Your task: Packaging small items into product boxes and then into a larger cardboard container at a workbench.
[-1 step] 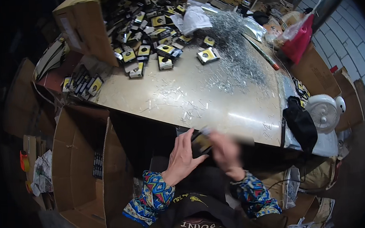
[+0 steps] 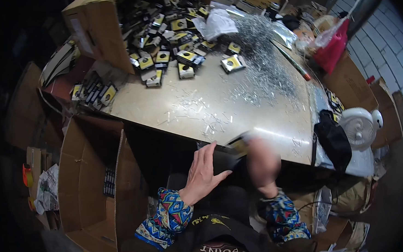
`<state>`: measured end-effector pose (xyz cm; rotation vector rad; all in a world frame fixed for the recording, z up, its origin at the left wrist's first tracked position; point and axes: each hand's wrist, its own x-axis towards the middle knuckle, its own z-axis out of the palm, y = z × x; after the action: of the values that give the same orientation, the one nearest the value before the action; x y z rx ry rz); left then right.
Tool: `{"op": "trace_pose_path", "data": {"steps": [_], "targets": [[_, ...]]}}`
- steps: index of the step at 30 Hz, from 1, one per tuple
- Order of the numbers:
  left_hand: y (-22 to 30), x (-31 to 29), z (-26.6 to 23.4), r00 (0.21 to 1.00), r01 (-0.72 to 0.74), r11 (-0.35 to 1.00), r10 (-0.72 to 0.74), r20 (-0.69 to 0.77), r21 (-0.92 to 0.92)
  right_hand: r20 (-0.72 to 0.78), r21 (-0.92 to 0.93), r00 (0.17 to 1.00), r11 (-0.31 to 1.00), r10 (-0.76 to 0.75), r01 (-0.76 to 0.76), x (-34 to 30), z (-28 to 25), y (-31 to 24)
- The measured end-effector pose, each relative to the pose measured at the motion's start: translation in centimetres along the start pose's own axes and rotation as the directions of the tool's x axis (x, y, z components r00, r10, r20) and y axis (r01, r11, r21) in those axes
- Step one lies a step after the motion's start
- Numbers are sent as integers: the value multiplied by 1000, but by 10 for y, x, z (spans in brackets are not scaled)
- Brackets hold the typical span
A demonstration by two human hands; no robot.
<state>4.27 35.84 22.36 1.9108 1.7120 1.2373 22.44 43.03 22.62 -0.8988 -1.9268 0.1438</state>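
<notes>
My left hand [image 2: 202, 174] is held at the table's front edge, its thumb and fingers apart and nothing visible between them. Just right of it, my right hand [image 2: 263, 163] is smeared by motion. A small black-and-yellow box [image 2: 240, 144], also blurred, sits at the right hand's fingers and appears gripped by them. Thin silvery metal strips [image 2: 210, 121] lie loose on the table [image 2: 158, 98] beyond my hands. More boxes of the same kind [image 2: 190, 58] are heaped at the back, and one white-and-yellow box [image 2: 232, 63] lies apart.
A dense pile of metal strips [image 2: 264, 57] covers the table's right rear. An open carton [image 2: 87, 188] stands at the lower left with small dark boxes inside. Along the right edge are a black pouch [image 2: 334, 138], a white fan [image 2: 359, 126] and a pink bag [image 2: 330, 49].
The small box has moved right and slightly up along with my right hand, away from my left hand. My left hand stays nearly in place. The whole view has shifted slightly.
</notes>
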Motion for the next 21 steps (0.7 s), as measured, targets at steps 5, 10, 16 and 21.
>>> {"op": "trace_pose_path", "data": {"steps": [5, 10, 16, 21], "targets": [[-22, 32, 26, 973, -52, 999, 51, -224, -1, 42, 96, 977, 972, 211, -214, 9, 1, 51], [-45, 68, 23, 994, -33, 991, 19, -106, -133, 262, 317, 922, 877, 286, -362, 21, 42, 16], [-162, 92, -135, 902, 240, 538, 185, -391, 808, 584, -352, 811, 898, -9, 264, 51, 62, 48], [-187, 153, -114, 974, -91, 740, 206, -95, 666, 396, -395, 906, 918, 152, 19, 77, 75, 125]]}}
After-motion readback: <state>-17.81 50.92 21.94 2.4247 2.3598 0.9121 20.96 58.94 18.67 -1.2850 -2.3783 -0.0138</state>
